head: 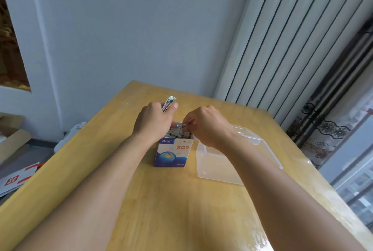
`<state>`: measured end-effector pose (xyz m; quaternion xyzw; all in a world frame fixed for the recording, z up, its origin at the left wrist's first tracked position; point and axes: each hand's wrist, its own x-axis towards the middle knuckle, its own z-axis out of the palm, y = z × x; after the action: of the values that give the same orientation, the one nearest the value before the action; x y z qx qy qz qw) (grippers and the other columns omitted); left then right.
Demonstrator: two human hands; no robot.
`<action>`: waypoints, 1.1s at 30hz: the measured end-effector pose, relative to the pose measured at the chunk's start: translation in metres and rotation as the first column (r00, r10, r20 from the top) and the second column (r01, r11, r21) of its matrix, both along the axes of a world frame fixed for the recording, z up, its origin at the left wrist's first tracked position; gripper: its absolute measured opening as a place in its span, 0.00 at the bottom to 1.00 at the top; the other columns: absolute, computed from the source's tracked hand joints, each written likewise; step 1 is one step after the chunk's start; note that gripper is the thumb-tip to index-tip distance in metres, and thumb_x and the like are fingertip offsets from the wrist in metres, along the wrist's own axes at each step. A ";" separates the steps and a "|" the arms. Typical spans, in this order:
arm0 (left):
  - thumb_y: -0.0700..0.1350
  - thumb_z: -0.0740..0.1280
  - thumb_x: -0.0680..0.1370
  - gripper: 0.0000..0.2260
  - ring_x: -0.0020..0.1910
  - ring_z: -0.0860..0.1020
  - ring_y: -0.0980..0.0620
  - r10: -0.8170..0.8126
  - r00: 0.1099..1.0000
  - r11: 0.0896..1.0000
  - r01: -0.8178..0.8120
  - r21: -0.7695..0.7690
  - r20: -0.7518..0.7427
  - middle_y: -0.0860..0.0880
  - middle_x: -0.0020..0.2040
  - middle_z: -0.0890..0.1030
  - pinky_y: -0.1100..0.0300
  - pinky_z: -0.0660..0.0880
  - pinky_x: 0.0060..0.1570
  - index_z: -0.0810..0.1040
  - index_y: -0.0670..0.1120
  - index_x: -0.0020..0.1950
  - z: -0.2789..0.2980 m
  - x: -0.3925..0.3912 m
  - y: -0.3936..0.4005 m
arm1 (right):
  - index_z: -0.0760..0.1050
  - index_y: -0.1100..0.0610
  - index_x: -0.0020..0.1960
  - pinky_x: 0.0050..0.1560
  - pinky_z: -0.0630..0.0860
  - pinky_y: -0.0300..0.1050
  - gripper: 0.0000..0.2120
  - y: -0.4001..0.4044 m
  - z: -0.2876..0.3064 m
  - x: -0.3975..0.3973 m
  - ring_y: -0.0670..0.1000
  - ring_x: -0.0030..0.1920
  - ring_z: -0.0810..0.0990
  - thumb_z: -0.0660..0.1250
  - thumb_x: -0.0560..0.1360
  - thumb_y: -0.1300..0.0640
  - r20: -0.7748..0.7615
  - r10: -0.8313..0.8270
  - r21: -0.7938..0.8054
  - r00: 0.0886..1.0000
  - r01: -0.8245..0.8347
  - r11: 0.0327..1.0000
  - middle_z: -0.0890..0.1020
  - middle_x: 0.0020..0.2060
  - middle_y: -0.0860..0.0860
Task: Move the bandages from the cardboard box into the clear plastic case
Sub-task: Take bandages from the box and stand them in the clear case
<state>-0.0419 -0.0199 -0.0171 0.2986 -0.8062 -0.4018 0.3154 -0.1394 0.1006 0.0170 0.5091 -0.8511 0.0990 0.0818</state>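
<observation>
a: bandages [178, 134] — how did they look?

b: small wrapped strips, pale with dark and reddish marks, packed upright in the open top of the cardboard box [173, 152], right under the fingertips of both hands. the box stood upright, white and blue with red characters on its front.

a: and the hands?

b: the left hand [154, 122] was curled round a thin bundle of wrapped bandages [169, 103], which stuck up past its thumb and away from the box. the right hand [205, 125] had its fingers [188, 122] bent down into the box mouth, pinching at the strips there; how many it held i could not tell.

a: the clear plastic case [220, 168]?

b: just beside the box, on the far side of the right hand's knuckles, partly under that wrist. its lid [248, 135] lay open behind it.

a: room to move?

b: the wooden table [181, 210] was bare on the near side of both hands. its left edge ran well apart from the left fingers, its right edge beyond the case.
</observation>
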 end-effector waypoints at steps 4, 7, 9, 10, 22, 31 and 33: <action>0.58 0.60 0.83 0.19 0.33 0.79 0.50 0.011 0.999 0.996 -0.006 -0.085 0.050 0.52 0.35 0.83 0.58 0.70 0.32 0.76 0.49 0.38 0.000 0.000 0.000 | 0.84 0.54 0.55 0.45 0.82 0.50 0.08 0.001 -0.002 -0.001 0.53 0.47 0.83 0.66 0.80 0.58 0.007 0.017 -0.039 1.000 -0.017 0.999 0.87 0.49 0.51; 0.57 0.60 0.84 0.20 0.29 0.74 0.51 0.025 0.996 0.988 -0.011 -0.154 0.089 0.48 0.36 0.83 0.59 0.64 0.29 0.71 0.50 0.35 -0.001 0.001 0.000 | 0.81 0.55 0.56 0.45 0.81 0.49 0.07 0.002 0.003 -0.005 0.53 0.47 0.82 0.66 0.81 0.57 0.020 -0.001 -0.090 1.000 0.002 0.996 0.86 0.49 0.52; 0.56 0.60 0.84 0.19 0.28 0.72 0.52 0.014 0.996 0.987 0.000 -0.159 0.087 0.47 0.36 0.83 0.60 0.62 0.28 0.70 0.50 0.35 -0.001 0.001 0.002 | 0.80 0.55 0.57 0.44 0.81 0.48 0.06 0.003 0.007 -0.007 0.52 0.48 0.82 0.66 0.81 0.58 0.034 0.007 -0.071 0.999 -0.004 0.997 0.85 0.50 0.51; 0.55 0.60 0.84 0.19 0.28 0.72 0.53 0.009 0.996 0.988 0.004 -0.157 0.085 0.47 0.37 0.83 0.60 0.62 0.28 0.70 0.50 0.35 -0.001 0.001 0.002 | 0.79 0.54 0.58 0.45 0.81 0.46 0.07 0.003 0.008 -0.006 0.51 0.49 0.82 0.67 0.81 0.57 0.057 0.019 -0.044 0.998 -0.016 0.999 0.85 0.52 0.50; 0.55 0.59 0.85 0.21 0.28 0.70 0.50 -0.006 0.991 0.978 0.034 -0.207 0.131 0.47 0.33 0.79 0.58 0.62 0.28 0.68 0.49 0.34 0.000 0.003 0.002 | 0.83 0.55 0.54 0.39 0.81 0.47 0.09 0.003 0.001 0.000 0.52 0.46 0.81 0.68 0.77 0.62 0.110 -0.037 -0.060 0.993 0.044 0.997 0.86 0.49 0.52; 0.57 0.58 0.85 0.18 0.33 0.80 0.52 -0.050 0.990 0.984 0.072 -0.163 0.135 0.50 0.38 0.83 0.62 0.67 0.26 0.77 0.48 0.44 0.000 0.001 0.001 | 0.75 0.53 0.46 0.34 0.84 0.48 0.05 0.018 0.013 -0.003 0.48 0.39 0.86 0.67 0.80 0.59 0.338 -0.008 -0.299 0.941 0.116 0.947 0.85 0.49 0.53; 0.58 0.56 0.85 0.20 0.32 0.80 0.53 -0.038 0.994 0.989 0.053 -0.137 0.106 0.50 0.38 0.83 0.62 0.67 0.26 0.77 0.47 0.44 -0.001 0.000 0.000 | 0.76 0.53 0.47 0.34 0.84 0.47 0.04 0.019 0.010 -0.003 0.48 0.41 0.87 0.68 0.80 0.59 0.351 0.006 -0.318 0.936 0.113 0.941 0.86 0.49 0.54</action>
<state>-0.0423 -0.0198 -0.0178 0.2775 -0.8542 -0.3354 0.2844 -0.1425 0.1196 0.0271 0.4388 -0.8367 0.3273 0.0182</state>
